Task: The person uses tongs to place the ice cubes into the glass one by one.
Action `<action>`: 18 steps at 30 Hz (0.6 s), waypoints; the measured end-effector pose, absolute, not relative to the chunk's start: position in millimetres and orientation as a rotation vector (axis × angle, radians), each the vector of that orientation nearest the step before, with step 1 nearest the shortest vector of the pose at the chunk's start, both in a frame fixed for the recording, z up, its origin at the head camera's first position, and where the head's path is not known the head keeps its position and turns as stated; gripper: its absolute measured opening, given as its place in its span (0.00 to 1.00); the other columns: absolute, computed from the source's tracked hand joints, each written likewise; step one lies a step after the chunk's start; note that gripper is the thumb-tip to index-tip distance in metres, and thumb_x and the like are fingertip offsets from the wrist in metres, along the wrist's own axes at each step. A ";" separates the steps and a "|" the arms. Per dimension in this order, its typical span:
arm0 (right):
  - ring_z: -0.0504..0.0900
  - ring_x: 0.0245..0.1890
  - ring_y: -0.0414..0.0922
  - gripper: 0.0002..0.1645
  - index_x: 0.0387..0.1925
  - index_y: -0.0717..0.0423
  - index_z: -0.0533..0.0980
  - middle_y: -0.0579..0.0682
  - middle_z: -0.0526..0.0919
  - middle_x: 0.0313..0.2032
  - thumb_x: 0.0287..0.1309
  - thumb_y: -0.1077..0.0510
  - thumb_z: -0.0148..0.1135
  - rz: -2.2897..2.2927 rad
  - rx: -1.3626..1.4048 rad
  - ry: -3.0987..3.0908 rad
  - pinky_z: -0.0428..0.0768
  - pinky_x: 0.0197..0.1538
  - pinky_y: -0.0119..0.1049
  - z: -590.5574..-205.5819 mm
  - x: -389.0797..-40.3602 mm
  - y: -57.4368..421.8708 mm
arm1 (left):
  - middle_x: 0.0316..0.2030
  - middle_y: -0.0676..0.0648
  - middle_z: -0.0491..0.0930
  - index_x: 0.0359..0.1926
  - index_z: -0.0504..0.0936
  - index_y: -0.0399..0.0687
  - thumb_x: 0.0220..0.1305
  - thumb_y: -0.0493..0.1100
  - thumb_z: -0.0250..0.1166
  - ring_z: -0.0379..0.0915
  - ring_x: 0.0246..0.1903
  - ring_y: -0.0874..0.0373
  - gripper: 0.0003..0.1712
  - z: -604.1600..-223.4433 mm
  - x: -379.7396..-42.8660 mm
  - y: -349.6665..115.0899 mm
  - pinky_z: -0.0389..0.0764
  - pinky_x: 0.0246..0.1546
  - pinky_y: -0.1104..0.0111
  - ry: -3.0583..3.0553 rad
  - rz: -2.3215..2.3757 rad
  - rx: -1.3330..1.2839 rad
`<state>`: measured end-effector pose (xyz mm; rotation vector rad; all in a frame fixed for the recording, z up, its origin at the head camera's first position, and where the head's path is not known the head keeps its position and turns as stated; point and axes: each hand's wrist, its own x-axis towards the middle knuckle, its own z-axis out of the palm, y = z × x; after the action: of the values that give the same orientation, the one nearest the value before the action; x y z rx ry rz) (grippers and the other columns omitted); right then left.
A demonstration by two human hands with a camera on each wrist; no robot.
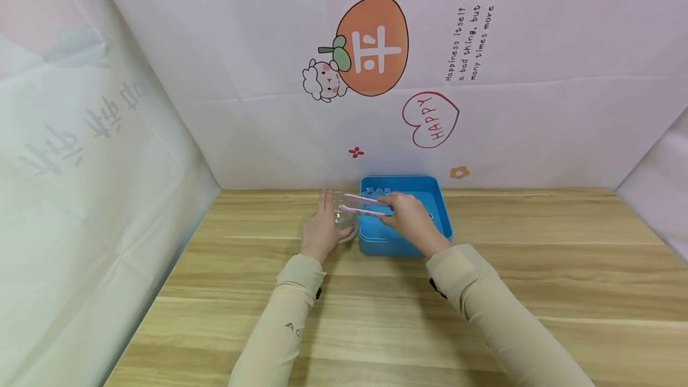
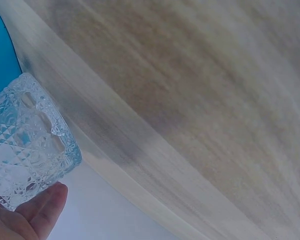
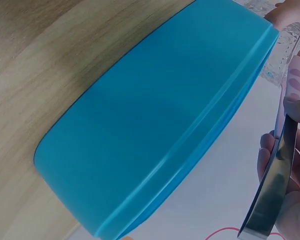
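My left hand point(image 1: 321, 230) grips a clear glass cup point(image 2: 25, 142) with a cut diamond pattern, its thumb on the near side and fingers on the far side. The cup stands on the table just left of a blue box point(image 1: 398, 248). In my right hand point(image 1: 412, 223) is a pair of tongs point(image 3: 274, 187) with a metal body and pink tips, held over the box. The pink tips point left and overlap the cup's top in the head view, spread a little apart. Several small light-blue pieces point(image 1: 377, 192) lie in the box's far left corner.
A wooden table point(image 1: 258, 291) carries the box and cup near its back edge. Behind them hangs a white printed cloth point(image 1: 269, 76), and another cloth side wall point(image 1: 97, 196) rises at the left.
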<state>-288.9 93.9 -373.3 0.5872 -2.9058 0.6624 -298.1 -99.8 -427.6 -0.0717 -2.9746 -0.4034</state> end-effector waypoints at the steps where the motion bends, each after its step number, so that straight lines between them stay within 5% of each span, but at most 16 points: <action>1: 0.83 0.37 0.50 0.24 0.54 0.59 0.78 0.61 0.84 0.46 0.54 0.59 0.68 0.666 0.588 -2.902 0.85 0.39 0.41 -373.5 -289.3 93.9 | 0.74 0.43 0.53 0.74 0.50 0.40 0.51 0.64 0.69 0.63 0.14 0.60 0.60 -427.7 -298.2 -99.8 0.63 0.13 0.72 -2.973 -0.406 -0.071; 18: 0.83 0.44 0.54 0.26 0.56 0.61 0.77 0.62 0.83 0.48 0.55 0.58 0.68 0.788 0.458 -2.865 0.84 0.44 0.46 -372.1 -297.7 99.4 | 0.74 0.43 0.53 0.73 0.50 0.40 0.51 0.63 0.69 0.67 0.16 0.58 0.59 -426.0 -297.7 -100.1 0.67 0.15 0.71 -2.975 -0.417 -0.068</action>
<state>-297.7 99.4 -372.1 0.4585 -2.8652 0.7884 -297.7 -100.1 -426.0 -0.0682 -2.9747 -0.4173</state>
